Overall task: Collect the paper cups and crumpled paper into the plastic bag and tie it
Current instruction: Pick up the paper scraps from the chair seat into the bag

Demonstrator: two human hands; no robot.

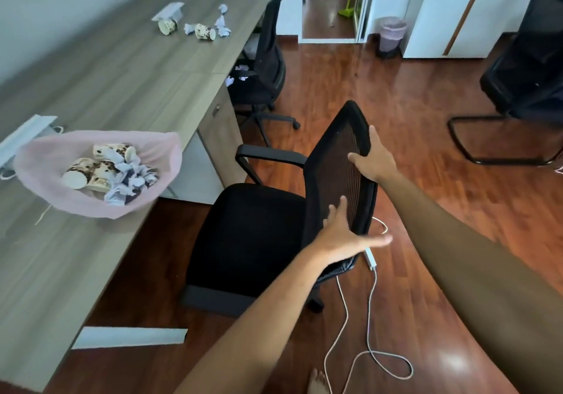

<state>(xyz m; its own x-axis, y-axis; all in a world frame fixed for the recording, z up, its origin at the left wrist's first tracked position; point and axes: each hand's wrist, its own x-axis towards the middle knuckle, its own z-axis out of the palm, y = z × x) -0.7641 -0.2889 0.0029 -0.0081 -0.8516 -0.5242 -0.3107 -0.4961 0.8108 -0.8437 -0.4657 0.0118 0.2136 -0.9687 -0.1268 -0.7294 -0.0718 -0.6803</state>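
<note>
A pink plastic bag [158,162] lies open on the wooden desk [115,70] at the left, holding several spotted paper cups and crumpled paper. Two more paper cups [167,25] [204,31] and crumpled paper balls [221,24] lie at the desk's far end. Crumpled paper [240,75] also rests on the far chair's seat. My right hand [373,159] grips the top edge of the near black office chair's backrest [338,162]. My left hand [347,235] is flat against the backrest's lower part, fingers spread.
A second black office chair [268,58] stands at the desk's far end. A black visitor chair [524,82] is at the right. A white cable [368,332] loops over the wooden floor behind the near chair. A lined bin [391,35] stands by the doorway.
</note>
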